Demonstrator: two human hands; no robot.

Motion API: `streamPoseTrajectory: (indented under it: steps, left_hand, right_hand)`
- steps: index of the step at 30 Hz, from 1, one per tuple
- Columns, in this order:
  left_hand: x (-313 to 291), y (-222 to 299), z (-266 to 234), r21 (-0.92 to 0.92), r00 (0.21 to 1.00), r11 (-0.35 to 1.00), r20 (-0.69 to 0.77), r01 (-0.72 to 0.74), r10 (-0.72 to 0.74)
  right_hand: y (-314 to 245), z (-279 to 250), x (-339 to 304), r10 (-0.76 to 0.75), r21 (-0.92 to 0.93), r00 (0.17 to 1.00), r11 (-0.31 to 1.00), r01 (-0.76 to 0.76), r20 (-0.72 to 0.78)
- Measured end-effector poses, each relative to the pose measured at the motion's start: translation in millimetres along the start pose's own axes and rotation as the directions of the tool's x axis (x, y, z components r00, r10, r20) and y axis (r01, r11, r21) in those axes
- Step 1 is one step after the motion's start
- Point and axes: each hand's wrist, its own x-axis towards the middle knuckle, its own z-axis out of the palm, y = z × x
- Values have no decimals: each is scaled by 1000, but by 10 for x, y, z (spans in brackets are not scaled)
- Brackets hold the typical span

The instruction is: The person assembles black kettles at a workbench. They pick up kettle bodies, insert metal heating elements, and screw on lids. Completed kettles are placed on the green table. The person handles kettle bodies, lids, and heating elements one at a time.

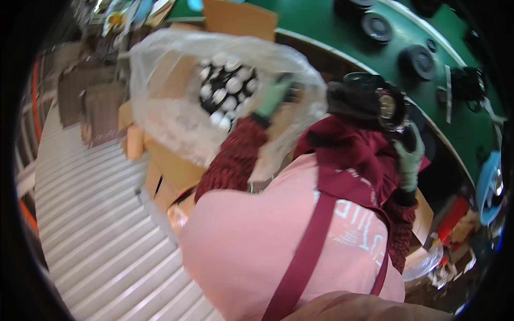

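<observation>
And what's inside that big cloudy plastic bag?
Inside the plastic bag is a pile of black and white pieces. The green-gloved left hand hides part of the bag's right side. Whatever lies under the top pieces is covered, so it can't be seen.

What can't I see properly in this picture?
In the head view:
- Left hand: motion blur hides how its fingers meet a dark thing.
- Bottom of the plastic bag: hidden under black-and-white pieces.
- Black round part: cut off by the upper edge.
- Yellow thing: too small and blurry.
</observation>
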Motion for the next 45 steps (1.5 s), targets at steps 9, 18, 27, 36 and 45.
streamPoseTrajectory:
  steps: [9,18,27,36,45]
  left_hand:
    - [471,-898,-2125,617,600,295,-785,730,156]
    - [-252,646,-1047,750,998,659,56,-57,22]
    - [352,1428,1637,167,573,560,411,-812,709]
    - [455,1955,2209,597,520,-418,802,-684,295]
    - [463,2238,2432,559,558,-445,816,-699,149]
  right_hand:
    - [350,424,256,199,292,926,951,-104,-321]
    - [904,487,762,-178,-439,900,899,-16,-398]
    - [708,568,864,-99,-644,940,751,-145,-327]
    - [534,648,912,-45,-634,928,743,-216,-369]
    - [496,669,948,-14,-641,943,736,-215,-332]
